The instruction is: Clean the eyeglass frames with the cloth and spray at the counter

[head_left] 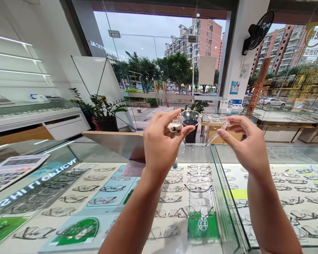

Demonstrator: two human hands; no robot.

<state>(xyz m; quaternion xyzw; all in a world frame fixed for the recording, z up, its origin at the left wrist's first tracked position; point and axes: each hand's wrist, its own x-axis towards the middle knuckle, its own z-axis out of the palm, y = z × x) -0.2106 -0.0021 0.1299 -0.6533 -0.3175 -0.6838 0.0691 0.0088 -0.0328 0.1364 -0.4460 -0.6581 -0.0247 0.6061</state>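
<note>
A pair of clear-framed eyeglasses (192, 118) is raised above the glass display counter, held between both hands. My left hand (160, 143) is closed around one side, its thumb and index finger on the rim of the left lens. Tucked in that hand is a small whitish object (174, 127) that looks like a folded cloth; most of it is hidden by the fingers. My right hand (248, 143) pinches the other end near the hinge, between thumb and fingers. A clear temple arm slants down beside the right thumb.
Below the hands, the glass display counter (214, 165) holds rows of spectacle frames and a green card (203, 225). A calculator (13, 171) lies on the glass at left. Beyond are a wooden board (116, 141), potted plants (103, 109), a glass door and a wall fan (258, 31).
</note>
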